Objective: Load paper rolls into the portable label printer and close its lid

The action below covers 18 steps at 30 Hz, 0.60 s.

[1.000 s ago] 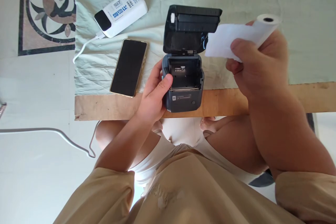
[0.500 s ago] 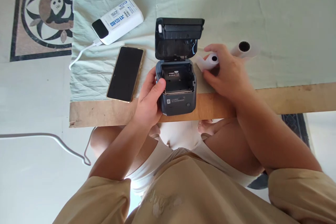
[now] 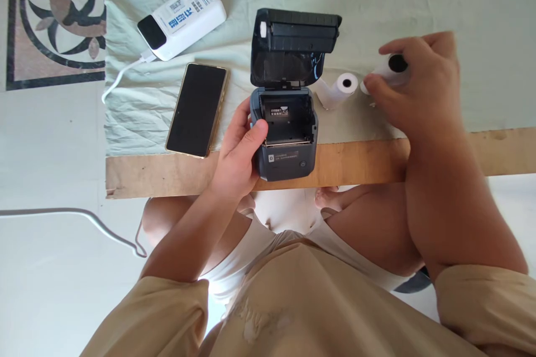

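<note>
At the far left, beyond the desk [image 3: 138, 175], a floor panel [image 3: 54, 22] shows a panda inside a dark ring, and a pale bent rod [image 3: 62, 212] crosses the white floor below it. On the green cloth [image 3: 494, 5], towards its left edge, your white power bank [image 3: 184, 19] lies slantwise, its dark glossy end facing you, with a white cable [image 3: 123, 79] plugged in there. Just beside it, nearer to you, a phone [image 3: 196, 109] lies face up, its screen dark, its lower end close to the bare wooden edge.

Next comes your left hand [image 3: 235, 162], its fingers holding the left side of the dark grey printer [image 3: 287, 162], the thumb hooked over the rim. The printer's lid [image 3: 288, 61] stands open on the far side, so you look straight into the black bay, where a small printed label [image 3: 279, 111] shows. You cannot tell from above whether the printer touches the wood.

Right of the printer, a small paper roll [image 3: 347, 84] sits on the cloth, its loose end running left towards the printer. Near it, your right hand [image 3: 387, 67] reaches around a larger roll [image 3: 393, 64], fingers spread wide with the roll between thumb and forefinger; you cannot tell how firmly they touch it.
</note>
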Tool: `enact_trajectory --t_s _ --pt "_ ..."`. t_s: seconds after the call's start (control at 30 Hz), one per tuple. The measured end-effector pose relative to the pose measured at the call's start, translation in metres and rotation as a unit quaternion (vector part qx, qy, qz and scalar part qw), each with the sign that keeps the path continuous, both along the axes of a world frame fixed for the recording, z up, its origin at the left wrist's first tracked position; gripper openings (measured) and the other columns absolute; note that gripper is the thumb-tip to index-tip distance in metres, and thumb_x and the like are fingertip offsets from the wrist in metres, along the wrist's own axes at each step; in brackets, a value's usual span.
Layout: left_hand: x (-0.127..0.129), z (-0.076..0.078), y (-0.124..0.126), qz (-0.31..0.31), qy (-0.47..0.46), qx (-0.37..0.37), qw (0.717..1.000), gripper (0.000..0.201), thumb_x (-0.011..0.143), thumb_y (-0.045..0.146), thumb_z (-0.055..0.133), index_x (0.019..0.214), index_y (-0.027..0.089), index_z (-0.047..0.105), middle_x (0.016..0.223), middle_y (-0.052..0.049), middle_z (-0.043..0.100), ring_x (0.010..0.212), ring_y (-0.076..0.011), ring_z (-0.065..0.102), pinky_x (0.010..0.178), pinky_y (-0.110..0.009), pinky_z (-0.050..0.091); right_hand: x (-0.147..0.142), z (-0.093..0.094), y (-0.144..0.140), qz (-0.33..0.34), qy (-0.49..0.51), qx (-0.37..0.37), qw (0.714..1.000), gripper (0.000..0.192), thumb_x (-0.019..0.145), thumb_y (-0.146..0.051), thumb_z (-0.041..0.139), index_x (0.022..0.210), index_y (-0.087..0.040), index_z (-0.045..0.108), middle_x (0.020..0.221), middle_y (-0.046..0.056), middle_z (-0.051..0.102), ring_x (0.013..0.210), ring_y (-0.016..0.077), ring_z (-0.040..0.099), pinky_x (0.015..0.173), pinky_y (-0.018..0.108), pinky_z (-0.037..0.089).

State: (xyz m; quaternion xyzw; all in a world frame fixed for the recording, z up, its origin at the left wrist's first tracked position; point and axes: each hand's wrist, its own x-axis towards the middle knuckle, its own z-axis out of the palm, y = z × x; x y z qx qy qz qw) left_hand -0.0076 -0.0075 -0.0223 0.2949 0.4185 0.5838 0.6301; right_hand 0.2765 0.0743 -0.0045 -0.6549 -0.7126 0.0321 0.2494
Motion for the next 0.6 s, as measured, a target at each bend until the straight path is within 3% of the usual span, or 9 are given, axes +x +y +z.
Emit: enact_trajectory --t_s 0.13,0.2,0.3,0.37,0.4,0.43,0.5,0.53,0.6 --pt "0.000 0.000 0.000 0.000 0.008 -0.001 1.000 0.045 0.094 0.057 0.096 0.124 0.028 0.080 0.127 -0.005 0.089 0.170 -0.0330 0.061 0.135 -0.044 0.060 0.003 -0.008 0.005 -0.027 0.000 -0.036 0.999 0.049 0.097 -0.022 0.078 0.145 -0.030 0.085 0.131 0.016 0.079 0.121 0.0344 0.080 0.121 0.059 0.060" --pt "0.000 0.001 -0.001 0.000 0.009 0.000 1.000 0.043 0.095 0.056 0.095 0.125 0.028 0.080 0.125 -0.004 0.090 0.170 -0.0319 0.061 0.136 -0.043 0.060 0.006 -0.010 0.005 -0.021 0.023 -0.001 1.000 0.063 0.091 -0.017 0.079 0.152 -0.030 0.079 0.138 0.013 0.081 0.122 0.0333 0.079 0.119 0.058 0.061" --pt "0.000 0.000 -0.001 -0.002 0.006 0.001 1.000 0.039 0.097 0.054 0.094 0.124 0.028 0.081 0.125 -0.004 0.090 0.170 -0.0310 0.061 0.136 -0.042 0.059 0.008 -0.005 0.004 0.043 0.125 0.111 0.985 0.078 0.094 -0.024 0.078 0.167 -0.042 0.058 0.166 0.004 0.068 0.128 0.0305 0.079 0.111 0.051 0.065" --pt "0.000 -0.001 0.000 -0.003 0.006 0.006 1.000 0.039 0.097 0.055 0.094 0.123 0.029 0.080 0.126 -0.003 0.090 0.169 -0.0314 0.061 0.135 -0.042 0.060 -0.001 0.005 -0.002 0.100 0.196 0.187 0.957 0.057 0.099 -0.037 0.074 0.155 -0.045 0.063 0.160 0.002 0.068 0.127 0.0319 0.080 0.103 0.051 0.067" --pt "0.000 -0.002 0.001 -0.004 0.008 0.007 1.000 0.040 0.096 0.056 0.094 0.124 0.029 0.080 0.128 -0.003 0.089 0.169 -0.0319 0.062 0.134 -0.043 0.061 -0.010 0.012 -0.007 0.118 0.215 0.221 0.944 0.040 0.099 -0.044 0.071 0.140 -0.042 0.071 0.145 0.004 0.074 0.124 0.0335 0.080 0.099 0.052 0.067" --pt "0.000 -0.003 0.001 -0.004 0.011 0.006 1.000 0.042 0.096 0.057 0.094 0.124 0.030 0.080 0.129 -0.004 0.089 0.169 -0.0326 0.062 0.133 -0.043 0.061 -0.022 0.019 -0.013 0.132 0.222 0.189 0.947 0.031 0.101 -0.044 0.066 0.130 -0.037 0.074 0.134 0.006 0.077 0.121 0.0338 0.080 0.099 0.052 0.068" --pt "0.000 -0.003 0.002 -0.007 0.016 0.003 1.000 0.045 0.095 0.057 0.094 0.126 0.029 0.079 0.130 -0.005 0.088 0.168 -0.0340 0.063 0.132 -0.045 0.062 -0.049 0.029 -0.027 0.148 0.226 0.143 0.952 0.027 0.100 -0.039 0.062 0.121 -0.032 0.076 0.124 0.007 0.081 0.114 0.0304 0.082 0.100 0.052 0.069" --pt "0.000 -0.003 0.002 -0.007 0.016 0.003 1.000 0.045 0.095 0.057 0.094 0.127 0.029 0.079 0.129 -0.005 0.087 0.168 -0.0345 0.063 0.132 -0.046 0.062 -0.062 0.031 -0.033 0.219 0.214 0.147 0.941 0.027 0.099 -0.038 0.060 0.121 -0.032 0.076 0.121 0.005 0.084 0.108 0.0277 0.083 0.095 0.049 0.069" --pt "0.001 -0.001 0.000 -0.005 0.014 0.006 1.000 0.043 0.096 0.056 0.093 0.125 0.028 0.078 0.127 -0.006 0.087 0.169 -0.0349 0.061 0.133 -0.047 0.061 -0.084 0.030 -0.041 0.282 0.172 0.161 0.930 0.037 0.093 -0.023 0.058 0.124 -0.029 0.078 0.131 0.005 0.086 0.119 0.0265 0.083 0.104 0.048 0.069"
